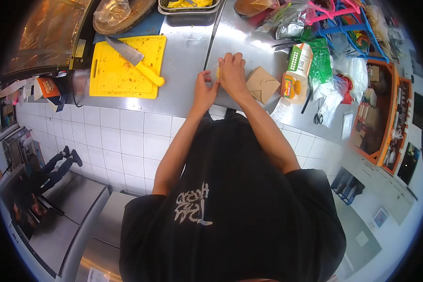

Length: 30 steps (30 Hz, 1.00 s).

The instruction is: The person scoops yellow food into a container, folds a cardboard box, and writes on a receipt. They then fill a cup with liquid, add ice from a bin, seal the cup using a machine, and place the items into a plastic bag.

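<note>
At the steel counter's front edge, my left hand (205, 92) and my right hand (232, 74) meet around a small clear thing with yellow in it (217, 72). My left fingers curl at its near left side, while the right fingers bend over it from the right. Most of it is hidden, so its exact kind does not show. Just right of my right hand sits a closed brown cardboard box (263, 85). Beyond it stands an open takeaway box (300, 59) holding a fried piece and a small red-and-green packet (287, 86).
Left on the counter, a yellow cutting board (122, 77) carries a large knife (135, 60). Metal trays (189, 9) with yellow food stand behind. To the right are a receipt (281, 110), scissors (318, 117), plastic bags (320, 61) and a blue rack (357, 30). Another person's legs (61, 162) show far left.
</note>
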Tool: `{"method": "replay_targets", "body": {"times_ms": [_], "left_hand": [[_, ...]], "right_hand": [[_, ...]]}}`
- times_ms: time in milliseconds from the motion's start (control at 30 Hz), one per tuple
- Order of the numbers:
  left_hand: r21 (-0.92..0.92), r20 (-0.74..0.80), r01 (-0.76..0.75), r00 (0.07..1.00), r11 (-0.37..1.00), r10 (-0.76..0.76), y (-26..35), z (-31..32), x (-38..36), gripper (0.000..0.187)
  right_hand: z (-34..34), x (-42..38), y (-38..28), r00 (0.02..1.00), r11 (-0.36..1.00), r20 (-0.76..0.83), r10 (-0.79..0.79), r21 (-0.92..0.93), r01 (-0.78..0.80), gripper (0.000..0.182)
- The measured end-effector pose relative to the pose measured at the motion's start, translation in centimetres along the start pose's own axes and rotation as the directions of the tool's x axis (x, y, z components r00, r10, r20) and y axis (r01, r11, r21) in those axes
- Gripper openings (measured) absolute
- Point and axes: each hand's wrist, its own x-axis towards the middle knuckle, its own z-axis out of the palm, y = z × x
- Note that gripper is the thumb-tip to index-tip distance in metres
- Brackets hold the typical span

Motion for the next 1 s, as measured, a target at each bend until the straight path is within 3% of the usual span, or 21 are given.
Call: {"method": "replay_targets", "body": {"times_ms": [100, 167, 200, 267, 333, 467, 533, 567, 633, 667, 733, 767, 800, 833, 867, 900, 933, 967, 1000], "left_hand": [[-0.006, -0.02, -0.027, 0.999, 1.0, 0.027, 0.2, 0.2, 0.5, 0.052], [0.009, -0.002, -0.013, 1.0, 1.0, 0.013, 0.5, 0.2, 0.5, 0.052], [-0.004, 0.002, -0.036, 0.999, 0.999, 0.036, 0.6, 0.1, 0.6, 0.053], [-0.017, 0.021, -0.069, 0.997, 0.997, 0.069, 1.4, -0.2, 0.7, 0.053], [-0.028, -0.004, 0.048, 0.999, 0.998, -0.048, 3.3, -1.2, 0.5, 0.052], [0.159, 0.021, 0.001, 1.0, 0.987, -0.004, 3.4, -2.5, 0.4, 0.05], [0.383, -0.014, -0.237, 0.965, 0.893, 0.262, 2.7, -2.4, 0.6, 0.05], [0.384, -0.004, -0.246, 0.963, 0.89, 0.268, 3.5, -2.5, 0.6, 0.05], [0.261, 0.033, -0.09, 0.996, 0.961, 0.085, 5.1, -2.8, 0.5, 0.049], [0.261, 0.043, -0.1, 0.995, 0.96, 0.092, 5.8, -3.0, 0.6, 0.049], [0.363, 0.093, 0.108, 0.984, 0.926, -0.151, 6.9, -3.3, 1.0, 0.05], [0.401, 0.049, -0.121, 0.993, 0.908, 0.111, 3.9, -3.4, 1.5, 0.049], [0.415, 0.026, -0.358, 0.924, 0.836, 0.383, 0.9, -3.2, 2.7, 0.049], [0.422, 0.076, -0.299, 0.952, 0.856, 0.295, 1.9, -3.2, 2.9, 0.049], [0.417, 0.133, -0.392, 0.919, 0.82, 0.372, -0.2, -3.5, 3.8, 0.046], [0.363, 0.193, -0.408, 0.913, 0.838, 0.361, -0.7, -3.9, 4.2, 0.048], [0.428, 0.069, -0.472, 0.867, 0.771, 0.493, -4.8, -3.2, 5.2, 0.051], [0.101, 0.157, -0.153, 0.978, 0.983, 0.136, -2.3, -3.3, 4.4, 0.054], [-0.137, 0.18, -0.022, 0.983, 0.99, 0.047, -1.5, -2.6, 3.6, 0.053]], "right_hand": [[-1.2, 0.0, -0.5, 0.999, 0.998, -0.047, 0.022, -0.06, -0.025, 0.036], [-2.0, -0.2, -0.6, 0.983, 0.972, -0.006, 0.185, -0.148, -0.184, 0.04], [-1.8, -0.1, -0.1, 0.981, 0.969, -0.015, 0.193, -0.151, -0.193, 0.04], [-1.1, 0.1, 1.3, 0.931, 0.942, 0.222, 0.288, 0.109, -0.317, 0.041], [-0.6, -0.1, 2.0, 0.95, 0.945, 0.192, 0.245, 0.173, -0.278, 0.039], [0.0, -0.7, 2.2, 0.964, 0.902, 0.178, 0.197, 0.352, -0.249, 0.03], [0.0, -0.9, 2.2, 0.966, 0.897, 0.17, 0.193, 0.369, -0.244, 0.028], [0.1, -1.0, 2.3, 0.968, 0.893, 0.172, 0.182, 0.383, -0.236, 0.027], [0.5, -1.0, 2.5, 0.976, 0.893, 0.135, 0.171, 0.397, -0.211, 0.027], [0.9, -1.0, 2.7, 0.983, 0.896, 0.105, 0.153, 0.406, -0.183, 0.026], [1.2, -0.8, 3.0, 0.985, 0.89, 0.118, 0.129, 0.424, -0.168, 0.027], [2.0, -0.5, 2.8, 0.977, 0.87, 0.097, 0.189, 0.445, -0.213, 0.029], [0.2, -0.5, 1.7, 0.987, 0.937, 0.158, 0.036, 0.337, -0.088, 0.036], [3.4, -1.2, 3.3, 0.997, 0.97, -0.051, -0.056, 0.232, 0.067, 0.042], [4.0, -1.0, 3.4, 0.999, 0.953, 0.044, 0.025, 0.302, -0.037, 0.042], [4.7, -0.3, 3.5, 0.979, 0.954, 0.161, 0.124, 0.254, -0.162, 0.045], [7.0, -0.6, 4.6, 0.996, 0.973, -0.088, 0.02, 0.23, 0.001, 0.042], [5.6, -0.3, 4.0, 0.986, 0.941, 0.004, 0.168, 0.298, -0.161, 0.034], [6.4, 0.2, 4.7, 0.954, 0.876, 0.085, 0.288, 0.378, -0.298, 0.029]]}}
